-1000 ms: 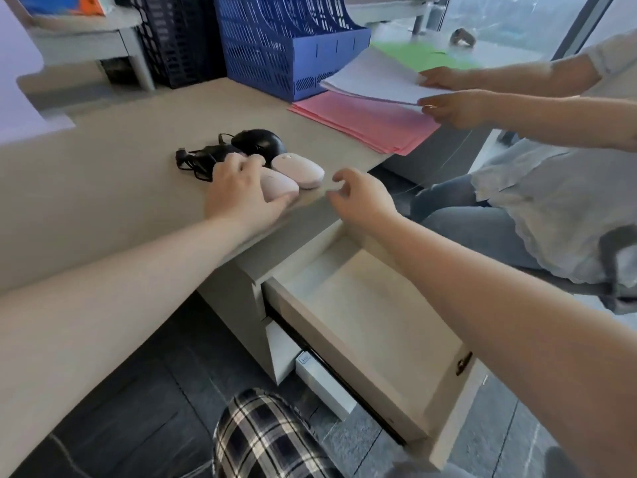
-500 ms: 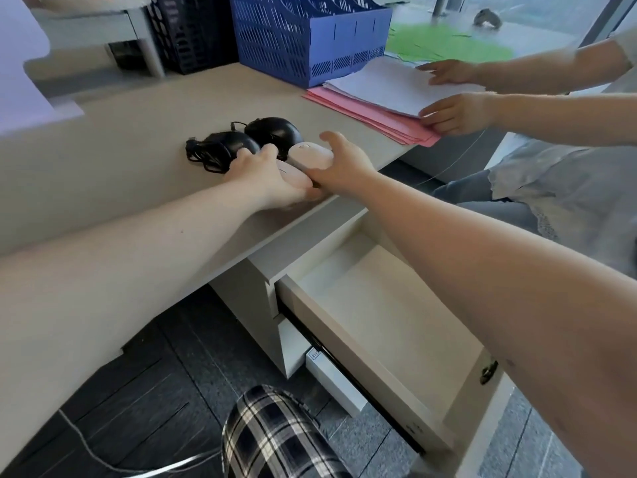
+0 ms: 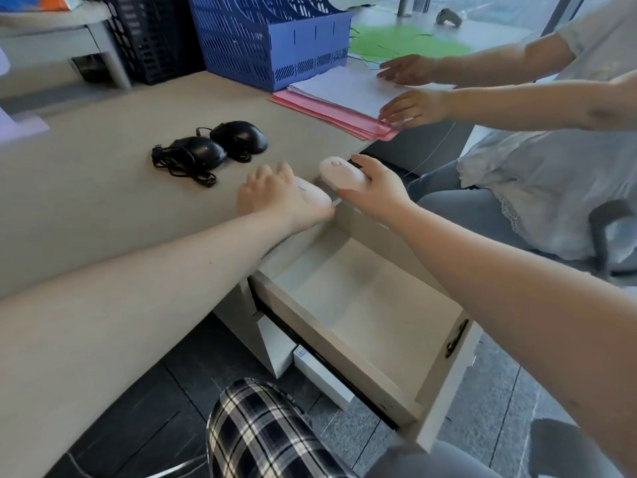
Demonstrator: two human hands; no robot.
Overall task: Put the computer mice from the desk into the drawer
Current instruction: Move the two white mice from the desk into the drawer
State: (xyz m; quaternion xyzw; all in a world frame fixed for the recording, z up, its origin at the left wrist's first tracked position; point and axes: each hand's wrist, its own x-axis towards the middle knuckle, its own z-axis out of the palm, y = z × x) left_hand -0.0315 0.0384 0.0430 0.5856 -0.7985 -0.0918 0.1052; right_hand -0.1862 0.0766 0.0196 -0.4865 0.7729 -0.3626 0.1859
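My right hand [image 3: 374,191] grips a white mouse [image 3: 339,174] and holds it just past the desk's front edge, above the back of the open drawer [image 3: 348,353]. My left hand [image 3: 275,198] covers a second white mouse [image 3: 315,196] that rests at the desk edge, fingers curled around it. Two black wired mice [image 3: 201,151] [image 3: 239,136] lie side by side on the desk [image 3: 103,188] further back, their cables bundled to the left. The drawer's inside is bare.
Another person sits at the right, both hands [image 3: 410,108] on a stack of white and pink papers [image 3: 331,101]. A blue file rack [image 3: 272,39] and a dark one stand at the back. My plaid-trousered knee [image 3: 262,432] is below the drawer.
My right hand has lifted one white mouse off the desk and drawn it toward the drawer. My left hand has slid the other white mouse to the desk edge, away from the black mice.
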